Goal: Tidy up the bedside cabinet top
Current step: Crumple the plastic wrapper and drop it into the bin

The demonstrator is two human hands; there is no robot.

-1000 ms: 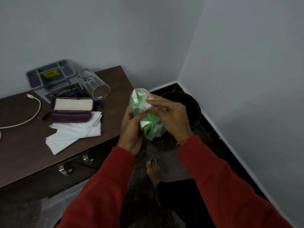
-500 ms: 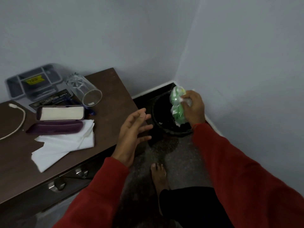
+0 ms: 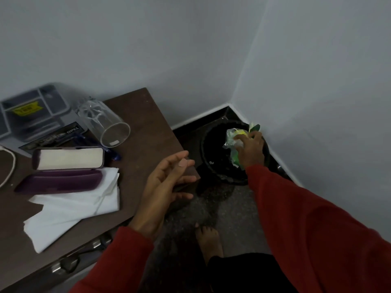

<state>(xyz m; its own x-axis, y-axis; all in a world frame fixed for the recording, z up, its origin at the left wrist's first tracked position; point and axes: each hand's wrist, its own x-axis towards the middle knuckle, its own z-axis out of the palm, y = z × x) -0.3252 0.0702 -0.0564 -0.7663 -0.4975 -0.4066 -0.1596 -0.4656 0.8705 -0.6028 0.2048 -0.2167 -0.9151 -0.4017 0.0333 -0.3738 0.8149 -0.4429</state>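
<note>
My right hand (image 3: 250, 150) grips a crumpled green and clear plastic wrapper (image 3: 232, 140) over the open black waste bin (image 3: 209, 149) in the room's corner. Near the right corner of the dark brown cabinet top (image 3: 139, 123) hovers my left hand (image 3: 167, 187), empty, with fingers spread. On the cabinet lie an open purple glasses case (image 3: 61, 178), white tissues (image 3: 69, 210) under and in front of it, and a clear glass (image 3: 105, 123) on its side.
A grey divided tray (image 3: 33, 111) with a yellow label and a dark packet (image 3: 53, 135) rest at the back left, a white cable (image 3: 11, 166) at the far left. Metal drawer handles (image 3: 63, 265) line the cabinet front. My bare foot (image 3: 209, 242) stands on the speckled floor.
My right hand carried the wrapper from in front of my chest out over the bin. The left hand let go of it and now hangs open by the cabinet corner.
</note>
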